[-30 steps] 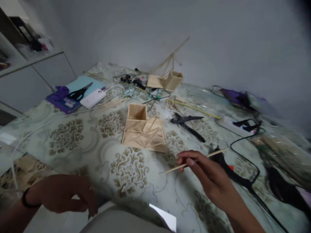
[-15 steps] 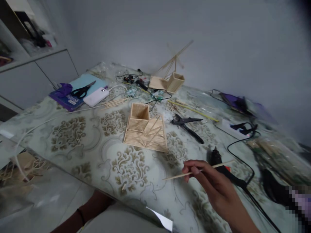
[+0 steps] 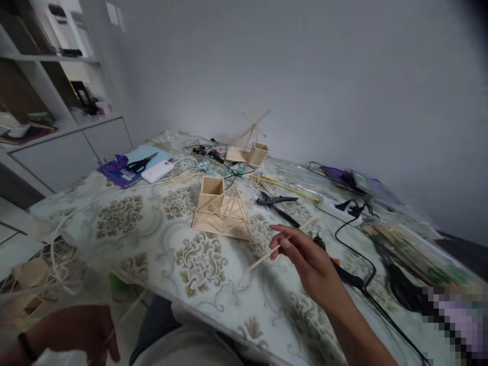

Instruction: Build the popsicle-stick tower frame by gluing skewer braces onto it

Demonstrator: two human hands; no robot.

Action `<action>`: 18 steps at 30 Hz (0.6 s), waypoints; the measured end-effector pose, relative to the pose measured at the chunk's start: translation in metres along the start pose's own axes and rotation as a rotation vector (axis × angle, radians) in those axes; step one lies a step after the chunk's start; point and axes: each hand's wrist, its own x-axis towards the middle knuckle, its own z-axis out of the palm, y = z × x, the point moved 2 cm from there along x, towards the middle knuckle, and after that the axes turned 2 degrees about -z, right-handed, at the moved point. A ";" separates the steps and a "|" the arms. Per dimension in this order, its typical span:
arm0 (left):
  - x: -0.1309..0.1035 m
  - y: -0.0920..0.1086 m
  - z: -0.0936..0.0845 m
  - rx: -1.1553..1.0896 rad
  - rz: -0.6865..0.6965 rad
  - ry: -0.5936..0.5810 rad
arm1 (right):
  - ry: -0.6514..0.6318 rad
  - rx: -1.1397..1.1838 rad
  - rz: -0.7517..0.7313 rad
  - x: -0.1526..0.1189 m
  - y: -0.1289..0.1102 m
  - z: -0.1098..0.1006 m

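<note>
My right hand (image 3: 299,254) pinches a thin wooden stick (image 3: 263,259) above the front right of the table. The stick slants, its lower end pointing left. Beyond it on the table stands a stick-built model (image 3: 223,211) with a square box and a triangular frame of sticks on a flat base. At the lower left, below the table edge, my left hand (image 3: 89,328) hangs with fingers downward; blur hides how they are held. A black glue gun (image 3: 343,272) lies right of my right hand, and black-handled pliers (image 3: 276,203) lie just beyond.
A second stick model (image 3: 247,152) stands by the wall. Scissors (image 3: 141,163), a white power bank (image 3: 157,172) and loose sticks (image 3: 183,179) are at the left. A power strip (image 3: 339,211) with cables sits right. Wooden scraps (image 3: 34,274) lie below the table's left edge.
My view has tilted up and shifted. My left hand has come out from beside my lap toward the lower left. My right hand still holds the stick, now more steeply slanted.
</note>
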 end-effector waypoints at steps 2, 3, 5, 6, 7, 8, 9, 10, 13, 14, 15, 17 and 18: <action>-0.016 0.015 -0.016 -0.314 -0.032 -0.093 | 0.010 0.056 0.002 0.007 -0.006 0.002; -0.018 0.026 -0.024 -0.345 -0.008 -0.074 | 0.013 0.085 0.006 0.010 -0.010 0.004; -0.009 0.051 -0.041 -0.320 0.045 0.097 | 0.008 0.130 0.019 0.016 -0.017 0.012; 0.001 0.065 -0.049 -0.287 0.074 0.244 | -0.003 0.141 0.028 0.018 -0.021 0.016; 0.014 0.078 -0.055 -0.215 0.064 0.353 | -0.019 0.137 0.037 0.021 -0.024 0.020; 0.028 0.090 -0.062 -0.123 0.050 0.480 | -0.033 0.123 0.043 0.024 -0.026 0.024; 0.042 0.101 -0.067 -0.007 0.027 0.566 | -0.041 0.103 0.043 0.027 -0.028 0.027; 0.055 0.109 -0.073 0.099 0.008 0.640 | -0.040 0.081 0.037 0.029 -0.030 0.029; 0.085 0.121 -0.092 0.356 0.032 0.769 | -0.006 0.033 -0.002 0.036 -0.032 0.027; 0.090 0.122 -0.099 0.427 0.042 0.807 | 0.003 0.030 -0.010 0.038 -0.031 0.024; 0.093 0.124 -0.107 0.487 0.047 0.850 | 0.005 0.031 -0.015 0.040 -0.030 0.022; 0.095 0.132 -0.121 0.522 0.068 0.922 | -0.004 0.037 -0.017 0.047 -0.027 0.020; 0.095 0.140 -0.127 0.508 0.094 0.947 | -0.012 0.038 -0.020 0.052 -0.026 0.019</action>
